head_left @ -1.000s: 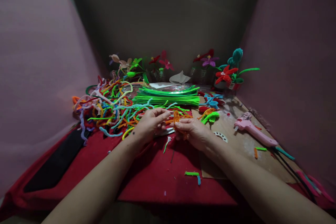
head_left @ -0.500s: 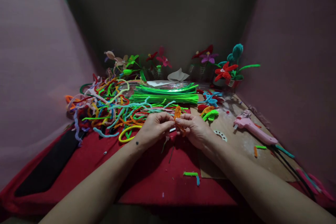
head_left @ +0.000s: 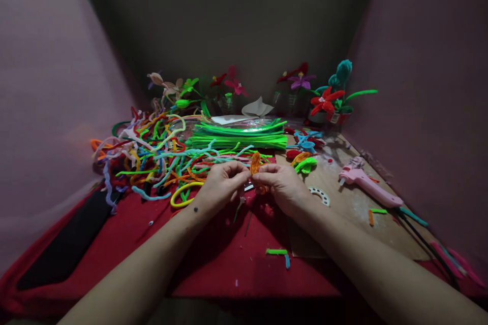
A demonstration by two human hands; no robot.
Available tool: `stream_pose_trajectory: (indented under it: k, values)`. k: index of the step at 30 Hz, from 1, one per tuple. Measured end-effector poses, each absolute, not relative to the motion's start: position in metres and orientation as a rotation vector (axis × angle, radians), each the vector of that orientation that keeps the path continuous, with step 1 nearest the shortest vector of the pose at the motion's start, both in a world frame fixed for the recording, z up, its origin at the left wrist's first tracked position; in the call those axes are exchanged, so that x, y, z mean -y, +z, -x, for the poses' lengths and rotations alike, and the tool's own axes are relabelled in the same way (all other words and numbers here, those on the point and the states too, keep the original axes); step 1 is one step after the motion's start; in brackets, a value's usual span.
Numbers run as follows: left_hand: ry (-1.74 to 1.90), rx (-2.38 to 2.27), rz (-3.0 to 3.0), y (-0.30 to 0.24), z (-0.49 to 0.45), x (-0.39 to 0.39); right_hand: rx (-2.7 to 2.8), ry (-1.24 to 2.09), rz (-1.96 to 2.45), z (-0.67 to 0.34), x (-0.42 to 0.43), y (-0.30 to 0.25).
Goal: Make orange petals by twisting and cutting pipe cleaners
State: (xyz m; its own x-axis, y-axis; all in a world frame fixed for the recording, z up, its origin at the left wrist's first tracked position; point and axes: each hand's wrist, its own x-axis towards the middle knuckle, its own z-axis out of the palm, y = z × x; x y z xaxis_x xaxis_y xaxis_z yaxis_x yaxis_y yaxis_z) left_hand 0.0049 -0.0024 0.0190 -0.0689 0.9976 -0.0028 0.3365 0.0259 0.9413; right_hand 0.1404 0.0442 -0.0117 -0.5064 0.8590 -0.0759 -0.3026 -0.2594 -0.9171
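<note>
An orange pipe-cleaner petal (head_left: pixel 255 162) stands upright between my hands, over the red cloth (head_left: pixel 213 264). My left hand (head_left: pixel 227 183) pinches its lower left side with thumb and forefinger. From the other side my right hand (head_left: pixel 280 185) grips its base, and more orange shows below those fingers. Just behind my right hand lie a green pipe-cleaner piece (head_left: pixel 306 165) and another orange one (head_left: pixel 299 158). A thin dark stick (head_left: pixel 249 221) rests on the cloth beneath my hands.
Tangled coloured pipe cleaners (head_left: pixel 152 147) spread at the left, beside a bundle of green pipe cleaners (head_left: pixel 240 137). A pink glue gun (head_left: pixel 369 185) lies on the brown board (head_left: pixel 335 228). Pipe-cleaner flowers (head_left: pixel 327 101) stand at the back. A black flat object (head_left: pixel 64 244) is at far left.
The orange petal has turned so more of its broad face shows, and it has shifted slightly left. Both hands keep hold of it. The whole view has moved a little.
</note>
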Motion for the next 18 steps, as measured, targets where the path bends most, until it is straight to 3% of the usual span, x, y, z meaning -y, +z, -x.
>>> stream_pose_trajectory:
  k: [8, 18]
  values:
    - [1.082, -1.538, -1.405, 0.0216, -0.0042, 0.0024, 1.263, 1.802, 0.796, -0.1414, -0.0413, -0.0056]
    - [0.979, -1.672, -1.430, 0.0229, -0.0049, -0.0001, 1.590, 1.442, 0.974, -0.1422, -0.0351, -0.0020]
